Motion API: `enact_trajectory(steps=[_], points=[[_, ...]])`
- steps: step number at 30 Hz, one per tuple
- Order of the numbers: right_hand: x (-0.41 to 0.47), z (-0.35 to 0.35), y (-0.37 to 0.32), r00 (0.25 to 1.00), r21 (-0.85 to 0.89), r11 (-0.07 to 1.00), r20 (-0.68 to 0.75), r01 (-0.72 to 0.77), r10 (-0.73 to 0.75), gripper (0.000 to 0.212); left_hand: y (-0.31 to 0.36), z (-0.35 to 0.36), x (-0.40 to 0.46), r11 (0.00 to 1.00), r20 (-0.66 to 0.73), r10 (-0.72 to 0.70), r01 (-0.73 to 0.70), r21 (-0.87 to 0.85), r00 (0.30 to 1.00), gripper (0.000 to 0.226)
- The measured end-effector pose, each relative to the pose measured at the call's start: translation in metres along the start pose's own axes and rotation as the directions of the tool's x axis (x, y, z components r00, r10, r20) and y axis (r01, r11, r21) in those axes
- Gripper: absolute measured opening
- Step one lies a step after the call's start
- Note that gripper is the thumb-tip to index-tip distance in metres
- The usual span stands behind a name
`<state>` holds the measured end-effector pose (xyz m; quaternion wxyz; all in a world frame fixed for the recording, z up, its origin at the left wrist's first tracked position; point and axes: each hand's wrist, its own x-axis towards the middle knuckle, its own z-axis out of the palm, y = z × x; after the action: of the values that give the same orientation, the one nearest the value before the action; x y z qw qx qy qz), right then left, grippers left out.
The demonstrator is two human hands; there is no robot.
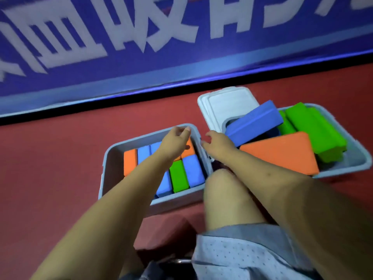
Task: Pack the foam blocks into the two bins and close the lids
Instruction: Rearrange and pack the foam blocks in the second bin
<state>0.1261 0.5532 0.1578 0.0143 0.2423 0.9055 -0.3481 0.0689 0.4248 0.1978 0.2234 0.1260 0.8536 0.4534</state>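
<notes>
Two grey bins on a red floor, side by side, both uncovered. Left bin [113,158] packed flat with foam blocks: an orange block [130,161] at its left end, blue blocks [193,170] and a green block [178,175] toward the end nearest the right bin, another orange one partly under the left hand. Right bin [359,158] overfilled — a long blue block [254,124] tilted across its far left corner and sticking above the rim, a big orange triangle [280,152] lying on top along the near side, green blocks [314,130] heaped at its right half.

White lids [224,102] stacked flat on the floor just behind the right bin, their near edge hidden by the long blue block.

Left hand [177,136] stretched over the far right corner of the left bin, fingers loosely bent, touching or nearly touching the rim there; gripping nothing as far as can be seen. Right hand [217,142] reaching between the two bins, just left of the long blue block, fingers relaxed and spread — holding nothing.

A bare knee [224,188] raised just in front of the gap between the bins, grey dotted shorts [242,253] below it. Behind the bins, a blue banner [141,37] with large white characters, blurred.
</notes>
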Motion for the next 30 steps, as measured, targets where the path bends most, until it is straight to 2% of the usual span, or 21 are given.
enact_trajectory(steps=[5,10,16,21,26,30], points=[[-0.027,-0.054,0.037,1.0,-0.052,0.999,-0.018,0.013,-0.013,0.054,0.045,0.039,-0.026,0.996,0.1,0.03,-0.038,0.082,0.995,0.046],[-0.043,-0.094,0.072,0.998,-0.171,0.984,-0.043,-0.056,0.05,0.05,0.076,0.071,-0.03,0.981,0.214,0.073,-0.109,0.161,0.974,0.06],[-0.048,-0.134,0.098,0.979,-0.32,0.926,-0.1,-0.202,0.179,0.048,0.098,0.097,-0.026,0.989,0.354,0.103,-0.133,0.061,0.93,0.061],[-0.011,-0.143,0.063,0.983,-0.355,0.918,-0.118,-0.174,0.141,0.048,0.096,0.069,-0.002,0.988,0.33,0.153,-0.15,-0.035,0.932,0.058],[0.009,-0.1,0.03,0.995,-0.404,0.91,0.014,-0.088,0.102,0.043,0.054,0.04,0.011,0.994,0.28,0.079,-0.056,-0.092,0.957,0.049],[-0.002,-0.06,0.031,0.984,-0.463,0.886,0.15,-0.013,0.092,0.043,0.019,0.037,0.005,0.994,0.276,-0.014,0.042,-0.097,0.961,0.042]])
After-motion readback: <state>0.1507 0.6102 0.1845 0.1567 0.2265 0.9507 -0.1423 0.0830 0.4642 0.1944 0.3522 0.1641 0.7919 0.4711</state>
